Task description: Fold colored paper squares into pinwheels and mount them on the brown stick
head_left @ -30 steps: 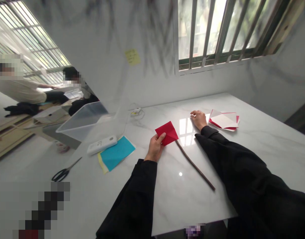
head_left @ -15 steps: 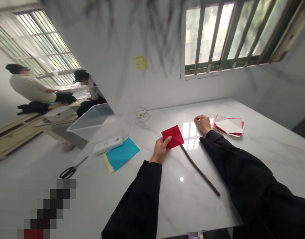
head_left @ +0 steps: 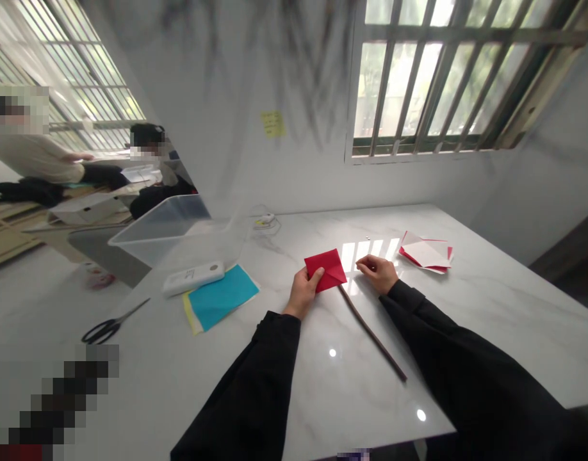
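Note:
A folded red paper square [head_left: 328, 269] is pinched in my left hand [head_left: 303, 291], thumb on top, above the white marbled table [head_left: 346, 397]. Just right of it, apart from the paper, is my right hand [head_left: 378, 272], its fingers drawn together; anything between the fingertips is too small to make out. A thin brown stick [head_left: 373, 336] lies slantwise on the table, its upper end by the red paper's lower corner. Beyond my right hand rests a loose stack of red and white papers [head_left: 424, 251].
Blue and yellow sheets [head_left: 224, 298] lie left of my hands beside a white device [head_left: 194, 278]. Black-handled scissors [head_left: 106, 328] lie farther left. Behind are a clear plastic bin [head_left: 164, 234] and a small cable [head_left: 266, 221]. Two people sit in the left background.
My right hand has come back from near the paper stack toward the red paper. My left hand still holds the red paper. The camera view has shifted slightly.

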Available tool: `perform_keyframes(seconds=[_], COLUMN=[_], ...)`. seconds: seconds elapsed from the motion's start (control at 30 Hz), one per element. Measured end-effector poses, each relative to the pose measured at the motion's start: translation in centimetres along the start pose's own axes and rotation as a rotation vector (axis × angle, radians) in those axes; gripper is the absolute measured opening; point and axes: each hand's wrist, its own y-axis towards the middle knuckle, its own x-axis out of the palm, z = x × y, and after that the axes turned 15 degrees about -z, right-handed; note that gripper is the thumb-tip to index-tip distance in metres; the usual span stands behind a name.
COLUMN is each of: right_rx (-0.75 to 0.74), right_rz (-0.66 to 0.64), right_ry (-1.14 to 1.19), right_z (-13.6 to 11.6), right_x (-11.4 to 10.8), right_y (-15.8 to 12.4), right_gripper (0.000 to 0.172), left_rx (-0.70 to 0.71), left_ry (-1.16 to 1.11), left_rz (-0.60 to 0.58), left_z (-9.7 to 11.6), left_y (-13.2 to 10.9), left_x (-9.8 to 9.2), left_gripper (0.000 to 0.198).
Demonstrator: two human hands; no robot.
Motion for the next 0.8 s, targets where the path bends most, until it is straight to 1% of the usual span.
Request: perform_keyframes(seconds=[0.07, 0.2, 0.33, 0.43, 0.6, 0.7, 0.8], right_rx=[0.017, 0.048, 0.055, 0.081, 0.123, 0.115, 0.116], right_rz=[-0.025, -0.079, -0.129, -0.122, -0.102, -0.080, -0.100], right_ry=[0.064, 0.210, 0.263, 0.268, 0.384, 0.371, 0.353], right_z=[-0.30, -0.50, -0.60, -0.58, -0.58, -0.81, -1.15], right_x=[0.13, 0.41, 0.62, 0.69, 0.81, 0.68, 0.42], right_y=[-0.49, -0.28, -0.28, -0.43, -0.43, -0.41, -0.44], right_gripper=[0.022, 0.026, 0.031, 0.031, 0.035, 0.038, 0.042], left_rx=[0.006, 0.010, -0.006, -0.020, -0.012, -0.018, -0.028], left_ry=[0.056, 0.116, 0.154, 0.173, 0.184, 0.197, 0.192], left_rz=[-0.006, -0.018, -0.014, -0.015, -0.028, -0.031, -0.034], left_z=[0.01, 0.11, 0.30, 0.48, 0.73, 0.83, 0.87], left_y=[-0.13, -0.32, -0.48, -0.61, -0.75, -0.79, -0.79], left_x=[0.09, 0.20, 0.26, 0.32, 0.56, 0.69, 0.72], left_gripper=[0.047, 0.044, 0.042, 0.040, 0.037, 0.037, 0.038])
